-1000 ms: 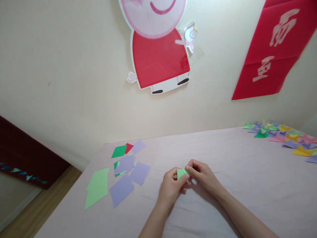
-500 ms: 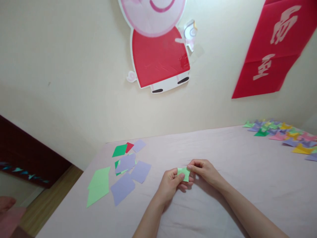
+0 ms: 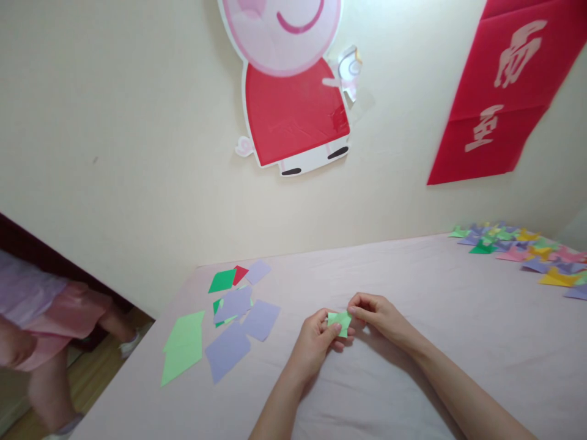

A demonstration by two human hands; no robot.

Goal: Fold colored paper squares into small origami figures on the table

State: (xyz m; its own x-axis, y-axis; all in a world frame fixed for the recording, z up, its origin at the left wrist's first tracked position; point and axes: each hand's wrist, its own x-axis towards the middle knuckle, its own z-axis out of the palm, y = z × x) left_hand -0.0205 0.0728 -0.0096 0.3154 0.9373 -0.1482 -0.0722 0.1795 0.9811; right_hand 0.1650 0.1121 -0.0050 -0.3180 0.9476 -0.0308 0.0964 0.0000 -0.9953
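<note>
A small folded piece of light green paper (image 3: 338, 320) is held just above the cloth-covered table. My left hand (image 3: 320, 337) grips it from the left, thumb on top and fingers beneath. The thumb and forefinger of my right hand (image 3: 370, 308) pinch the paper's upper right corner. To the left lie loose paper sheets: a large light green one (image 3: 184, 348), lilac ones (image 3: 228, 352), a dark green one (image 3: 222, 281) and a small red one (image 3: 239, 275).
Many folded paper shapes (image 3: 532, 247) in several colours stand at the table's far right. A wall with a pig cutout (image 3: 296, 116) and a red banner (image 3: 495, 98) rises behind the table (image 3: 413, 275). At left, a person in a pink skirt (image 3: 68, 311) is beside the table edge.
A person has come into view at the left, beyond the table. Both my hands stay nearly in place on the light green paper, whose tilt has changed slightly. The camera view has shifted a little.
</note>
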